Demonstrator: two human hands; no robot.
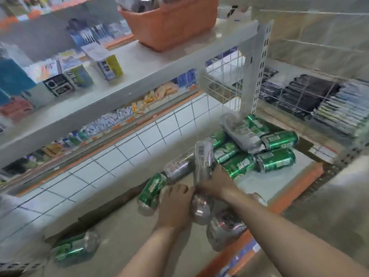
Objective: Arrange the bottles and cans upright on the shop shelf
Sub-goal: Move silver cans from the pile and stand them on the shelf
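Observation:
On the low shelf cans lie scattered on their sides. My right hand grips a tall silver can, which is nearly upright. My left hand holds a second silver can just below it; its fingers are partly hidden. A green can lies left of my left hand, and a silver can lies behind it. Several green cans are piled at the back right with a big silver can on top. Another silver can lies under my right forearm. One green can lies at the near left.
An upper shelf carries an orange basket and small boxes. A white upright post and a wire mesh divider stand behind the pile. The low shelf's orange front edge runs along the right. White tiles back the shelf.

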